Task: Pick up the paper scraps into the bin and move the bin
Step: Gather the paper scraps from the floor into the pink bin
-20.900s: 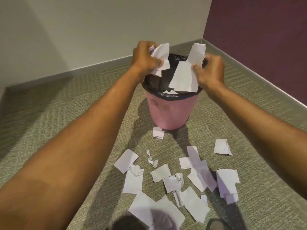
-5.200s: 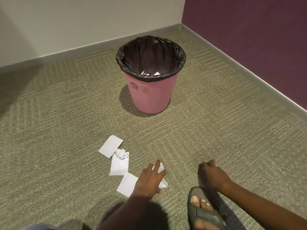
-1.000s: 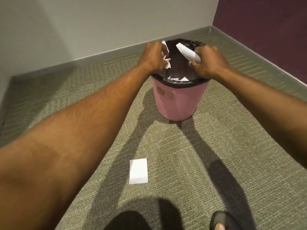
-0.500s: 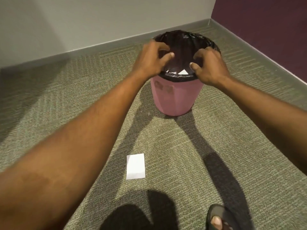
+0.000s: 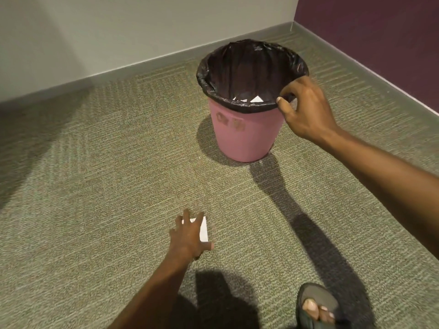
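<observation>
Your left hand (image 5: 190,236) is spread flat over the last paper scrap (image 5: 203,230) on the near carpet (image 5: 95,186); right hand (image 5: 304,110) looks pinched on the bin (image 5: 244,136) liner (image 5: 240,65) at the far-right rim, so pulling could tip it

Green carpet (image 5: 107,186), grey wall (image 5: 118,27), maroon wall (image 5: 380,32), and a sandalled foot (image 5: 318,307).

The floor (image 5: 95,186) under me is a green-grey carpet with a woven line pattern. On it stands the pink bin (image 5: 242,136), upright, near the corner of the walls. One white paper scrap (image 5: 203,230) lies flat on the carpet, well apart from the bin. My sandal (image 5: 316,305) also rests there, I think flat.
</observation>
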Tool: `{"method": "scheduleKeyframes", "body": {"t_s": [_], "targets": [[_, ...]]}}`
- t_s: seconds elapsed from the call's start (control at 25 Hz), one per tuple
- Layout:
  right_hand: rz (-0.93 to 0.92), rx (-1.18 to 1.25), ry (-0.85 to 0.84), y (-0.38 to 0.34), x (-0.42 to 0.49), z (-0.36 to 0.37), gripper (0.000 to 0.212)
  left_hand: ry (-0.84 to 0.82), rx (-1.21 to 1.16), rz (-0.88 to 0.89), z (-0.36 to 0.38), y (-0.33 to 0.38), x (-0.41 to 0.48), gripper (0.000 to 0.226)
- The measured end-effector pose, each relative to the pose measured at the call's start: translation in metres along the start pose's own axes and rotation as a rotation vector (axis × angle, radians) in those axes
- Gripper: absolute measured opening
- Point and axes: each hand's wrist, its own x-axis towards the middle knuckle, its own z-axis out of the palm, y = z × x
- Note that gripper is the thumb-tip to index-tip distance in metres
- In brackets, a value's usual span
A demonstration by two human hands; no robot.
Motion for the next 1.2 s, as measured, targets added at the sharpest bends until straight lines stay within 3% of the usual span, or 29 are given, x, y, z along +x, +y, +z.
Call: {"method": "scheduleKeyframes", "body": {"t_s": [0.16, 0.36, 0.44, 0.68, 0.8, 0.96, 1.08, 1.2], "targets": [[0.007, -0.024, -0.008, -0.001, -0.003, 0.003, 0.022, 0.172, 0.013, 0.068, 0.017, -0.002, -0.010, 0.079], [0.005, -0.043, -0.041, -0.001, -0.003, 0.005, 0.024, 0.264, -0.313, 0.196, 0.011, 0.006, -0.023, 0.010], [-0.001, -0.045, -0.049, 0.000, -0.002, 0.004, 0.024, 0.330, -0.524, 0.181, -0.022, 0.020, -0.016, 0.023], [0.007, -0.046, -0.066, 0.000, 0.000, 0.005, 0.023, 0.768, -0.912, 0.272, -0.217, 0.084, -0.016, 0.014], [-0.001, -0.046, -0.044, 0.000, 0.000, 0.007, 0.023, 0.815, -1.099, 0.301, -0.295, 0.110, 0.001, 0.013], [0.006, -0.029, -0.026, 0.002, -0.001, 0.010, 0.022, 0.744, -0.971, 0.181, -0.340, 0.138, 0.044, 0.023], [-0.007, 0.005, -0.039, 0.001, -0.002, 0.012, 0.024, 0.681, -0.911, 0.192, -0.336, 0.148, 0.065, 0.006], [-0.002, 0.061, -0.027, 0.004, -0.002, 0.004, 0.025, 0.780, -0.868, 0.218, -0.326, 0.145, 0.072, 0.018]]}}
